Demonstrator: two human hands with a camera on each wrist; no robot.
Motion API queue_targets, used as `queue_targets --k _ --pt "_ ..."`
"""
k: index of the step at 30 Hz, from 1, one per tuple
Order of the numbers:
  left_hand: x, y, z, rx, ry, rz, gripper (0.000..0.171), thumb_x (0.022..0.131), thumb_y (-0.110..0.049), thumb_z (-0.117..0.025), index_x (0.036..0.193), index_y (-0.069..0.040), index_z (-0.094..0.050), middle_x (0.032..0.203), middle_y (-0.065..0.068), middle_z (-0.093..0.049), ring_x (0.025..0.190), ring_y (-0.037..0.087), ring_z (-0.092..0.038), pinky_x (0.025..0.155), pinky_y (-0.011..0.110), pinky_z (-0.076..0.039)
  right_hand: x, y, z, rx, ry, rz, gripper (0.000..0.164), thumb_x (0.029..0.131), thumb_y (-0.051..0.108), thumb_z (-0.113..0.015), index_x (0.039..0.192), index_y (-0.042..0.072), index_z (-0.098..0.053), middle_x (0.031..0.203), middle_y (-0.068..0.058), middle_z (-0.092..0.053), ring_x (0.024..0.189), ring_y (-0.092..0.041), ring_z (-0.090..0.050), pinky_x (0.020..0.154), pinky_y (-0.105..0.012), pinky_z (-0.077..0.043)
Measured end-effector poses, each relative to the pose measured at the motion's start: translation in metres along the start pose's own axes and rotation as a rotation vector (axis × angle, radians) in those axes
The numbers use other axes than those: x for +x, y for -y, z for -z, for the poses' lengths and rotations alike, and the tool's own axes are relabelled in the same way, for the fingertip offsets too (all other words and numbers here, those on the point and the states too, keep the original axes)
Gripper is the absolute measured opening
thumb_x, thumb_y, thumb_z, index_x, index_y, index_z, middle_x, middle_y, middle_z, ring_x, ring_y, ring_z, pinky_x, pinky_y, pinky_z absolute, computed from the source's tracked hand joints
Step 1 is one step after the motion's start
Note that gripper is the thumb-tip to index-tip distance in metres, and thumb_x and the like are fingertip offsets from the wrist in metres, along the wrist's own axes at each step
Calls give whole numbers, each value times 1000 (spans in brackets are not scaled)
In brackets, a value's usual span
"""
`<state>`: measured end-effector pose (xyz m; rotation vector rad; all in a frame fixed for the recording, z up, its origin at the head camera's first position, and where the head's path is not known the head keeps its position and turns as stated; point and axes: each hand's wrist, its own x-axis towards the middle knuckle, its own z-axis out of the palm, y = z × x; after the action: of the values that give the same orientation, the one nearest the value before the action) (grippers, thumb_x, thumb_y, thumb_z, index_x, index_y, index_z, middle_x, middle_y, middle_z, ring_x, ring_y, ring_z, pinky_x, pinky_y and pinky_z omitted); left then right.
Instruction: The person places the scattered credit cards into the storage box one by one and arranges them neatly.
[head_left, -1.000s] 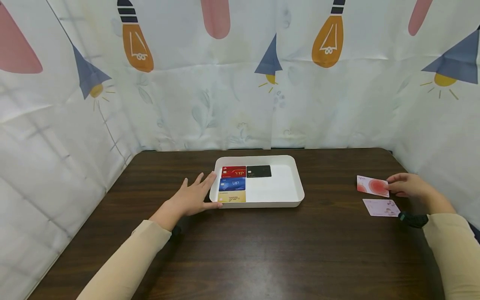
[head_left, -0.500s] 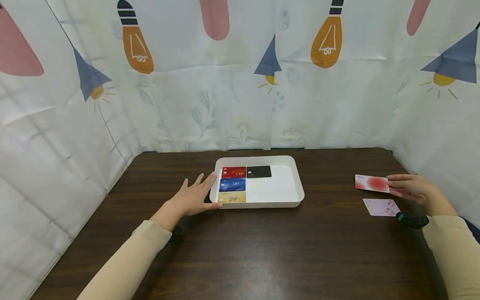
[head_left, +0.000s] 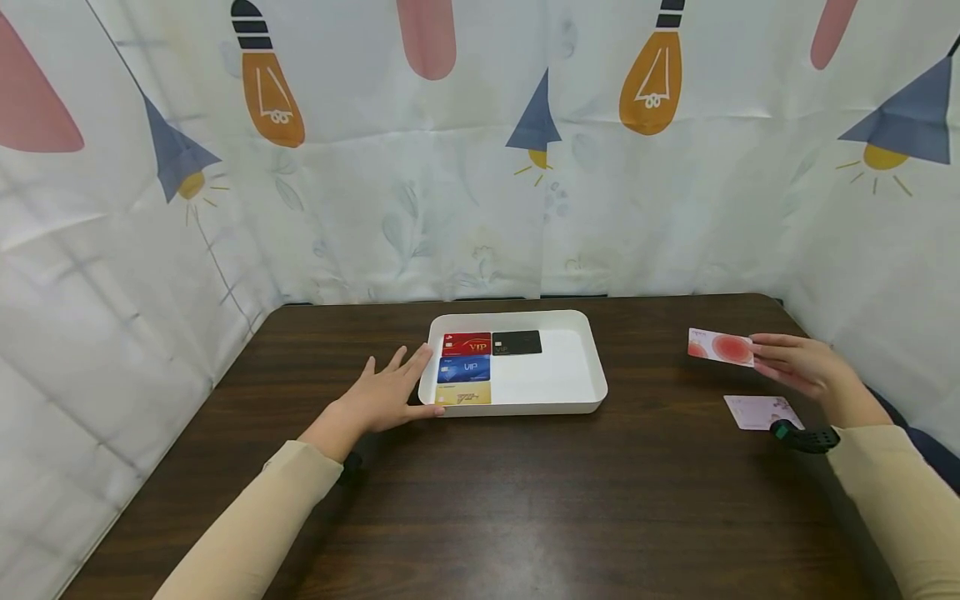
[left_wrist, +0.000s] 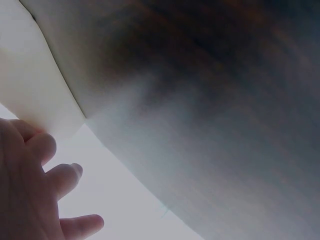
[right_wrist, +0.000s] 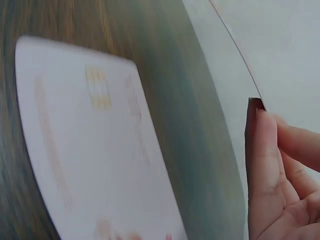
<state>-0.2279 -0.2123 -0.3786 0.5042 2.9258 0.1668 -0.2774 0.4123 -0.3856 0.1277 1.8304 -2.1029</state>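
My right hand (head_left: pixel 806 367) pinches one end of a pink card with a red round pattern (head_left: pixel 722 347), holding it above the table; the right wrist view shows this card (right_wrist: pixel 240 52) edge-on. Below lies a pale pink card (head_left: pixel 761 412), partly covered by the wristband; its chip shows large in the right wrist view. My left hand (head_left: pixel 380 396) rests with spread fingers against the left end of a white tray (head_left: pixel 551 408). Inside the tray lie a red card (head_left: pixel 467 343), a blue card (head_left: pixel 464 368), a gold card (head_left: pixel 463 393) and a black card (head_left: pixel 517 342).
The dark wooden table (head_left: pixel 517 492) runs back to a printed curtain (head_left: pixel 480 217), which also closes off both sides. Bare white floor of the tray shows right of the cards.
My right hand has lifted the pink card with the red pattern off the table and carried it slightly left. The left hand and the tray stay where they were.
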Motion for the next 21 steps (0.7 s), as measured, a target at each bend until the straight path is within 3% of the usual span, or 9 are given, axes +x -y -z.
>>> queue_targets --k 11,21 --pt "2 2 -2 4 -5 4 111 88 -74 -59 165 -9 -13 169 13 -21 154 41 -14 116 73 -8 12 8 -37 47 70 14 31 104 2 -57 94 21 -80 96 5 -73 84 -11 -72 81 -25 -59" --pt "1 1 -2 1 -4 2 111 89 -73 -59 165 -8 -13 168 14 -21 154 42 -14 116 73 -8 17 16 -80 -44 57 29 31 103 2 -60 91 23 -79 94 6 -73 80 -10 -70 78 -24 -59"
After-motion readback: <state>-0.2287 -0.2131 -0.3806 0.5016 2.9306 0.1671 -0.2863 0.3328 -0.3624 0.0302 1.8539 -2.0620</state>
